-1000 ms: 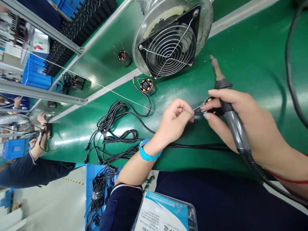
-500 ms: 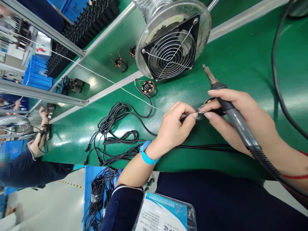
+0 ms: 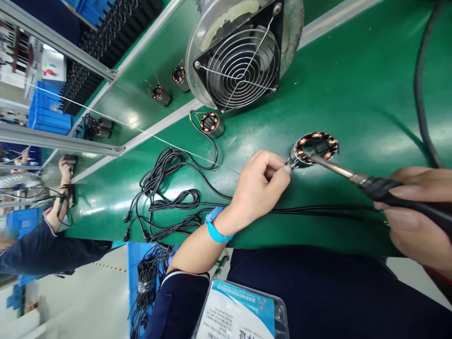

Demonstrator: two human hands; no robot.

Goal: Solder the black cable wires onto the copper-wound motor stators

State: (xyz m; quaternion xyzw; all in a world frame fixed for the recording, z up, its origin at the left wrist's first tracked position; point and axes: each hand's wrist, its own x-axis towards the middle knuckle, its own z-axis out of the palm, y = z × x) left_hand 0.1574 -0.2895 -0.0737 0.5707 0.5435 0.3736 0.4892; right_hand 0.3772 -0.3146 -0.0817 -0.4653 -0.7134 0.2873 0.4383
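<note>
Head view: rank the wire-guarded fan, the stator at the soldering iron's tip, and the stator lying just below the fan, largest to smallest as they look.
1. Fan, by far the largest.
2. Stator at the iron's tip.
3. Stator below the fan, smallest, though it lies farther from the camera, so their true sizes may be closer than they look.

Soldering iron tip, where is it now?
Head view, right of centre: the grey metal soldering iron tip rests on the copper-wound round stator, just right of the left hand.
</note>
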